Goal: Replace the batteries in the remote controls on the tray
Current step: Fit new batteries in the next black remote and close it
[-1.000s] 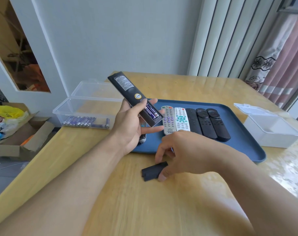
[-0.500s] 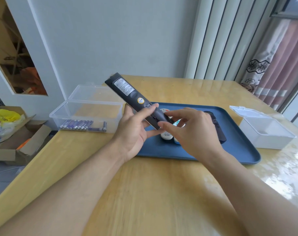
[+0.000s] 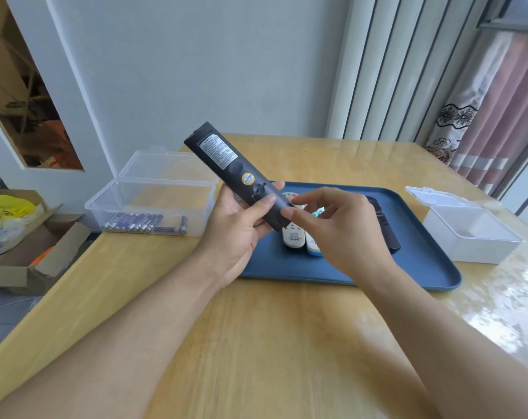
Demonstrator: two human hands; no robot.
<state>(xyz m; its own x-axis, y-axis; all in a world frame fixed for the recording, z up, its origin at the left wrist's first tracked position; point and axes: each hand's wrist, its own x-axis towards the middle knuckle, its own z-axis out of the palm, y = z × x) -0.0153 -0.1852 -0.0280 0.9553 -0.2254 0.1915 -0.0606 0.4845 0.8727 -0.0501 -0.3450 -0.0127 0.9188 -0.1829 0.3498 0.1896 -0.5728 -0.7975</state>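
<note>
My left hand [image 3: 235, 234] grips a long black remote [image 3: 223, 160] back side up above the blue tray [image 3: 423, 267], thumb pressing on its battery cover [image 3: 267, 202]. The cover sits over the battery bay. My right hand [image 3: 335, 228] hovers at the remote's lower end, thumb tip touching the cover's edge, fingers loosely curled and holding nothing. Two white remotes [image 3: 293, 237] and a black remote [image 3: 383, 228] lie on the tray, partly hidden behind my hands.
A clear open box [image 3: 154, 204] with several purple batteries [image 3: 139, 222] stands left of the tray. A white lidded box [image 3: 471, 234] stands at the right. A cardboard box [image 3: 30, 252] sits on the floor beyond the table's left edge.
My right hand picked the black cover off the table, brought it to the remote and set it over the batteries. It has now eased back to the cover's end.
</note>
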